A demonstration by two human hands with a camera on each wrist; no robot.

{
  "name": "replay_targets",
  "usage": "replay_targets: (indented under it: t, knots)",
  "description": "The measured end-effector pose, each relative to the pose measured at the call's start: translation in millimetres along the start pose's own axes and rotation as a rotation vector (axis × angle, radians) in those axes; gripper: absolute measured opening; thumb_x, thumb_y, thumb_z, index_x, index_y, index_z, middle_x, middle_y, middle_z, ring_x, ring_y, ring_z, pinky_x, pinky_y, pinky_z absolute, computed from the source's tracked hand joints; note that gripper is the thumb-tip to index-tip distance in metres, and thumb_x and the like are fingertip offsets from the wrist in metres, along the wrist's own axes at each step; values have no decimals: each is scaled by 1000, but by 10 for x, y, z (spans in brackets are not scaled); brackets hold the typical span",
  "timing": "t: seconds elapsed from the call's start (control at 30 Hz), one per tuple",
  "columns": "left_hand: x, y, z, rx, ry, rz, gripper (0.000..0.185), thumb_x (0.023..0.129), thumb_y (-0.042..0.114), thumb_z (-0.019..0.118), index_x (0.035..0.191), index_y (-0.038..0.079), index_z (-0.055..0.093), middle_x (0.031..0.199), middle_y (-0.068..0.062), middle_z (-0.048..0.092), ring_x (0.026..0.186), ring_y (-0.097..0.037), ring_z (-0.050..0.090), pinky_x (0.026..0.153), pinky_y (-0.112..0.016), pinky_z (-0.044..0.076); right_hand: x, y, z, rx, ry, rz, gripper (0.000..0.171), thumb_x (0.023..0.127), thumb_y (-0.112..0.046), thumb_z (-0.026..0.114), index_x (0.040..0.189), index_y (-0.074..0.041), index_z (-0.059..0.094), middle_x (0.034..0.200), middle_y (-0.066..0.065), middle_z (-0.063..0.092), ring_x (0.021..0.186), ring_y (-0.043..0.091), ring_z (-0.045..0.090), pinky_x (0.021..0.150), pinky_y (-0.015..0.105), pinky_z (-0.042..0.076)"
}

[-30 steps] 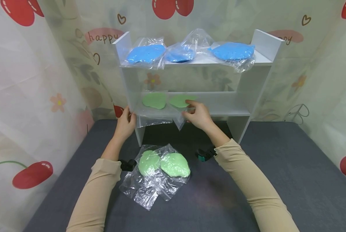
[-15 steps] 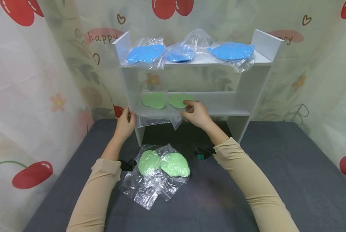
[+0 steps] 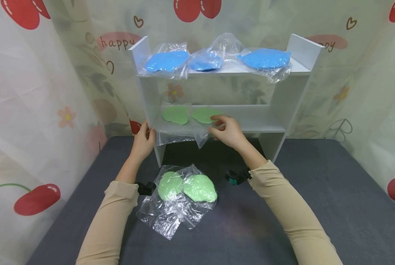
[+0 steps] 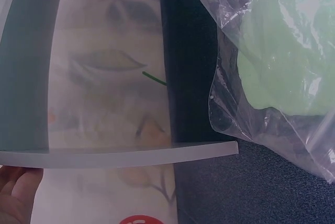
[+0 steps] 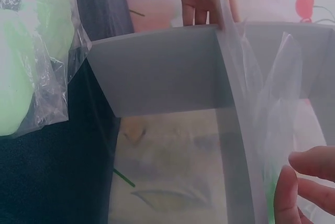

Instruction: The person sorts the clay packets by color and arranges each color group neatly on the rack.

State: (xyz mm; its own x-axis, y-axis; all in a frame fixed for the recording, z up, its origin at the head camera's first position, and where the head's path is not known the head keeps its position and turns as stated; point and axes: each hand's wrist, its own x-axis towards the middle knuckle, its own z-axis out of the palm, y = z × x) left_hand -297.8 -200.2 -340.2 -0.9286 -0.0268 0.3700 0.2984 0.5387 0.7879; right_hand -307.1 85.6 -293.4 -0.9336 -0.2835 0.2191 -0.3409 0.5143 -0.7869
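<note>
Two clear plastic bags holding flat green lumps lie side by side on the white shelf unit's middle board: a left bag [image 3: 175, 115] and a right bag [image 3: 205, 115]. Their clear ends hang over the front edge. My right hand [image 3: 228, 131] is at the right bag's side, thumb and fingers bent with a gap between them, fingertips right beside the plastic. My left hand [image 3: 142, 141] rests against the outside of the unit's left side panel [image 4: 120, 157], fingertips near its front edge; the right wrist view shows those fingers [image 5: 201, 12] fairly straight.
On the dark table [image 3: 250, 228], in front of the unit, two more bags with green lumps [image 3: 200, 188] overlap. Several bags of blue lumps [image 3: 167, 61] sit on the top board [image 3: 230, 67]. A thin cable [image 3: 344, 127] lies by the back wall at right.
The right bag has shifted slightly left on the board with my right hand. Since then the hand has drawn a little right while the bag stays put. My left hand has not moved.
</note>
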Motion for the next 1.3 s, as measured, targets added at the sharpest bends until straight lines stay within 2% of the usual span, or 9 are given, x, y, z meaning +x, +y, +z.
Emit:
replay_targets:
  t: [0.23, 0.43, 0.57, 0.8, 1.07, 1.3]
  knots:
    - [-1, -9, 0, 8, 3, 4, 45, 99, 15, 36, 142, 5, 32, 140, -23, 44, 130, -37, 44, 103, -48, 42, -107, 16, -42, 45, -3, -15, 41, 90, -18, 61, 129, -5, 53, 116, 20, 54, 90, 34, 64, 68, 31, 57]
    - [-4, 1, 1, 5, 0, 3, 46, 99, 15, 36, 144, 6, 30, 142, -22, 42, 130, -37, 44, 104, -48, 40, -196, 68, -59, 65, -29, -39, 40, 90, -17, 61, 128, -6, 54, 113, 19, 55, 84, 29, 65, 67, 31, 57]
    - [-4, 3, 3, -1, -4, 2, 47, 99, 15, 36, 144, 7, 29, 143, -22, 41, 131, -37, 43, 104, -48, 40, -278, 90, -64, 58, -45, -40, 39, 91, -17, 60, 128, -8, 54, 113, 18, 56, 79, 27, 64, 68, 31, 57]
    - [0, -6, 5, -1, 1, 5, 47, 99, 15, 36, 144, 6, 30, 142, -23, 41, 131, -37, 43, 104, -48, 40, -455, 100, -49, 27, -73, -38, 38, 91, -18, 60, 128, -9, 55, 111, 17, 58, 80, 28, 65, 67, 31, 56]
    - [-2, -13, 9, -4, 8, 9, 46, 99, 15, 36, 143, 5, 31, 141, -23, 43, 130, -37, 44, 104, -48, 41, -590, 198, 5, 23, -105, -42, 35, 90, -18, 62, 124, -10, 57, 105, 14, 60, 75, 17, 63, 66, 29, 56]
    - [-1, -9, 9, -5, 8, 9, 45, 99, 15, 36, 143, 5, 31, 141, -23, 43, 130, -37, 44, 104, -48, 41, -677, 314, 48, 42, -130, -55, 35, 89, -18, 62, 122, -9, 58, 103, 15, 61, 73, 16, 63, 66, 30, 56]
